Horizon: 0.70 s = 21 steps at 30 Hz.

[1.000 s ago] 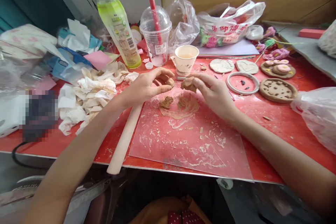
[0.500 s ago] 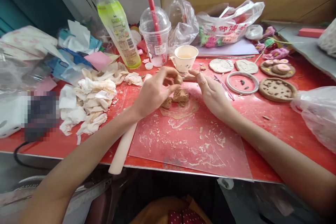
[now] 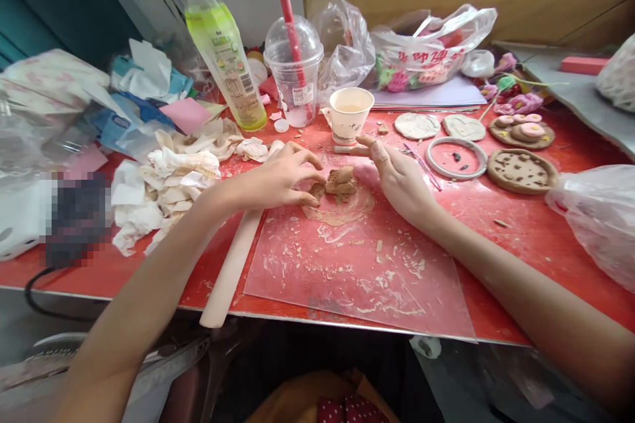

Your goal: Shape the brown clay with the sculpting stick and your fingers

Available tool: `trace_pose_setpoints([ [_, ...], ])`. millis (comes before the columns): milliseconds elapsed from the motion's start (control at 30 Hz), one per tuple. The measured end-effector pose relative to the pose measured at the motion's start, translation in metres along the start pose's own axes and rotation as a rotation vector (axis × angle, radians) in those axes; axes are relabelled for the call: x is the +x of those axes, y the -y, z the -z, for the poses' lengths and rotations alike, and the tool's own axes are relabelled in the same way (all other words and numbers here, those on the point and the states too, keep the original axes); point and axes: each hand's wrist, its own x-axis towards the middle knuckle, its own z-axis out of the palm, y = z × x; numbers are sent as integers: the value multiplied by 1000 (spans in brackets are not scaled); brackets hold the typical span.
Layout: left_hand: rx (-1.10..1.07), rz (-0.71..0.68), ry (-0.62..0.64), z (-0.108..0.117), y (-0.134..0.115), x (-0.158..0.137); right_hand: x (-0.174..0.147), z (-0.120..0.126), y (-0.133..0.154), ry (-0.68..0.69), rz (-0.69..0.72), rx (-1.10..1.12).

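My left hand [image 3: 284, 175] reaches over the plastic sheet, its thumb and fingers curled around a small crumbly piece of brown clay [image 3: 318, 192]. Just right of that piece sits a larger brown clay lump [image 3: 342, 183], on a smear of wet clay. My right hand [image 3: 397, 175] rests on its side to the right of the lump, its fingers stretched out toward the paper cup [image 3: 351, 112] and apparently holding nothing. Liquid shows inside the cup. Dried clay scraps dot the clear sheet [image 3: 342, 277].
A wooden rolling pin [image 3: 233, 271] lies left of the sheet. Crumpled tissues [image 3: 173, 185], a green drink bottle [image 3: 225, 59] and a plastic cup with straw [image 3: 294, 79] stand farther left and back. Clay discs [image 3: 417, 125], a ring [image 3: 457, 175] and a clay dish [image 3: 522, 170] lie right.
My left hand has moved down and left, from above the clay lump to the small piece beside it. My right hand has stayed nearly in place.
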Motion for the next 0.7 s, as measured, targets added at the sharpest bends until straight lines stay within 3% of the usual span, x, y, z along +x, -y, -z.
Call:
trace_pose_setpoints([
  [133, -17, 14, 50, -1, 1, -2, 0, 0, 0, 10, -13, -8],
  [400, 67, -31, 32, -7, 3, 3, -1, -1, -1, 20, -25, 50],
  [600, 463, -78, -97, -9, -1, 4, 0, -1, -6, -1, -26, 62],
  [700, 550, -100, -117, -13, 0, 4, 0, -2, -7, -14, -16, 51],
])
